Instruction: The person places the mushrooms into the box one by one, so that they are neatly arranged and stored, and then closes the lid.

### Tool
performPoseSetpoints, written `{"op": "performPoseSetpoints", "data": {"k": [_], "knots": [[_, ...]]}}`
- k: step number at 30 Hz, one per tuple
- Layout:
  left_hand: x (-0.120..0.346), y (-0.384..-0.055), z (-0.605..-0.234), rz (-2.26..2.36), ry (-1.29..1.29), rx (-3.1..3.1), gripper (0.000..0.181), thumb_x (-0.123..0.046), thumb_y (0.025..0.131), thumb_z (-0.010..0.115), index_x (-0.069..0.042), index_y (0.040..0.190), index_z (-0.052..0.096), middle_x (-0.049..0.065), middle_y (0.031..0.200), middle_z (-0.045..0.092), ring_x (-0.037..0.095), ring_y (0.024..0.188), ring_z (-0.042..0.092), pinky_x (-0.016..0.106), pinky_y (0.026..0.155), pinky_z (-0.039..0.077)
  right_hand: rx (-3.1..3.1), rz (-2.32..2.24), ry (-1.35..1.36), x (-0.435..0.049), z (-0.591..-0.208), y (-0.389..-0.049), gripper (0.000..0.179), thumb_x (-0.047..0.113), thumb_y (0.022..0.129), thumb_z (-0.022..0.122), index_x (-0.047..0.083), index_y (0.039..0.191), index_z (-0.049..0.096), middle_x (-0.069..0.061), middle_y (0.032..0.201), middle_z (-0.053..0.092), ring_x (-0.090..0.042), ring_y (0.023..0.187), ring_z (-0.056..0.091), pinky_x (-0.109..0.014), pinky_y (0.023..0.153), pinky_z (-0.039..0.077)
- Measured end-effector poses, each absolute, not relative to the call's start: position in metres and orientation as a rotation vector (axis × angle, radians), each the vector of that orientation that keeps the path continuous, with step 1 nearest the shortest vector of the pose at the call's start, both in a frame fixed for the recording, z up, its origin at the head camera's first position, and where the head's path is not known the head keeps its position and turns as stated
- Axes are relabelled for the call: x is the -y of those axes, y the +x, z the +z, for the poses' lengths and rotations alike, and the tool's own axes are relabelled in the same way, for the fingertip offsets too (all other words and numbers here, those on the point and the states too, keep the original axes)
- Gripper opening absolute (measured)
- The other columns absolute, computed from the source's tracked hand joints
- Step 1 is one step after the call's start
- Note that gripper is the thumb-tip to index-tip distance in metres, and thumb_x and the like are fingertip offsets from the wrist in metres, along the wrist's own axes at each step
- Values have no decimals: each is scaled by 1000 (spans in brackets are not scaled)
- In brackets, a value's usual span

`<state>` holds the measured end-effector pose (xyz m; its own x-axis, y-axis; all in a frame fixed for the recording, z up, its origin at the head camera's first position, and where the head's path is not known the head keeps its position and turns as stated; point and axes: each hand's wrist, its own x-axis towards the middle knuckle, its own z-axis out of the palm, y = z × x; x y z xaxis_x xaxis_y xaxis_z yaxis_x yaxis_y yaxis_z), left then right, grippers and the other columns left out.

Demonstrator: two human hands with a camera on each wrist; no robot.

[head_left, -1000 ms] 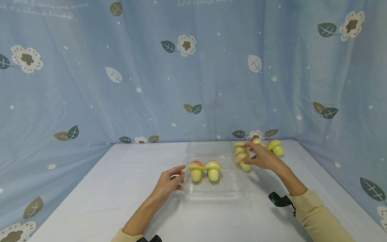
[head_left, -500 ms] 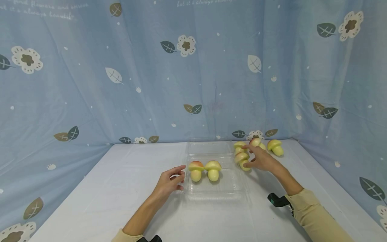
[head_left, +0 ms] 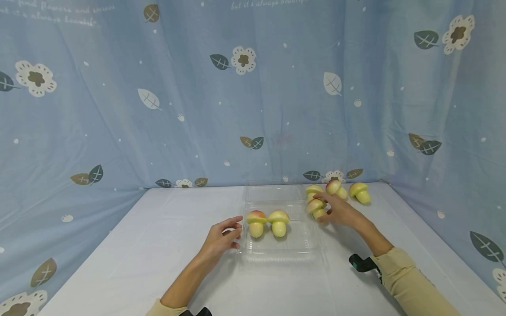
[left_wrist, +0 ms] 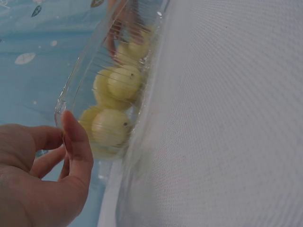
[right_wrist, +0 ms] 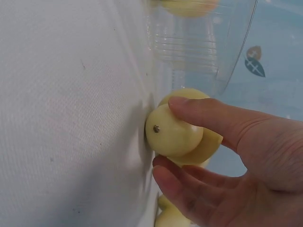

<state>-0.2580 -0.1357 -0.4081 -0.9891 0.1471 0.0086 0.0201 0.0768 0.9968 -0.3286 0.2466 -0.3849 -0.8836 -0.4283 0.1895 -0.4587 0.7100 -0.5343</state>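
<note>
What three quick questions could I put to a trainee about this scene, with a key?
1. How many mushroom shapes are inside the clear container?
2. True or false: the left hand is at the container's left edge.
3. What is the right hand touching?
(a) the curtain
(b) a mushroom shape beside the container
(c) the left sleeve

Key: 1: two. 2: true. 3: b.

A blue curtain (head_left: 189, 79) spans the far side and both flanks of a white table (head_left: 158, 228). White flowers (head_left: 243, 60), leaves (head_left: 332, 83) and pale lettering (head_left: 59, 18), upper left, pattern it.
</note>
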Motion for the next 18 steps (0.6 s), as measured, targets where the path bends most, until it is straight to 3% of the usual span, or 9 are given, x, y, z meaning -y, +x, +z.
{"op": "performPoseSetpoints", "data": {"k": [18], "knots": [[135,-257,-408,2056,161,-2257,42,-5,95,61,-5,137,56,9,109,53,16,83,56,22,60,55,2888,916,686,-246,-388,-330,70,8,80,79,-4,140,44,-28,123,54,-29,92,64,-35,75,56]]}}
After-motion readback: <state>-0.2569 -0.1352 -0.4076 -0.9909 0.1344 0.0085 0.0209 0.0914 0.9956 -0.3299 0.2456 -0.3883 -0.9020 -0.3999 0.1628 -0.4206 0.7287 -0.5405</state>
